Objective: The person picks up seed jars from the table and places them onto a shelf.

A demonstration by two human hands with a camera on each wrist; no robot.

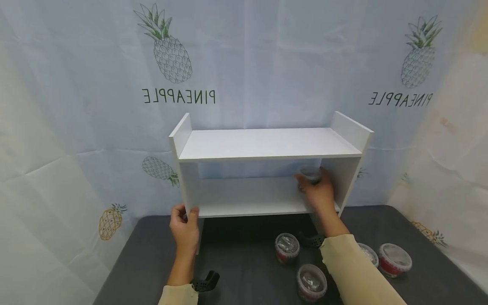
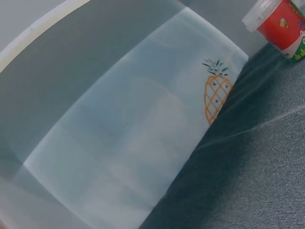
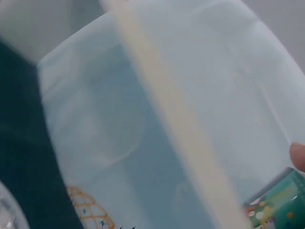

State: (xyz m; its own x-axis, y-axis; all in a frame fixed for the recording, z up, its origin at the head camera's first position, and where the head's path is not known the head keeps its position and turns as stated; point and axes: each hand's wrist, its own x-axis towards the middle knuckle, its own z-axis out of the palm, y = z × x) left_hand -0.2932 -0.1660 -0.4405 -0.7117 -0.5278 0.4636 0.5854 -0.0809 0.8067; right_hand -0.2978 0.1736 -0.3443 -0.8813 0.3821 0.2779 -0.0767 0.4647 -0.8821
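Observation:
A white two-tier shelf (image 1: 267,144) stands on the dark table. With my left hand (image 1: 184,228) I grip the front edge of its left side panel, near the lower board's corner. My right hand (image 1: 321,195) holds a small printed plastic cup (image 1: 310,173) over the right end of the lower board (image 1: 244,197), close to the right side panel. In the right wrist view the cup (image 3: 279,202) looks green with cartoon print, and only a fingertip (image 3: 299,155) shows. The left hand is barely visible in the left wrist view.
Two lidded cups, a nearer one (image 1: 311,281) and a farther one (image 1: 287,247), stand on the table (image 1: 236,262) before the shelf. Right of my sleeve are a red cup (image 1: 395,259) and a partly hidden cup (image 1: 367,254). A pineapple-print curtain (image 1: 267,63) hangs behind.

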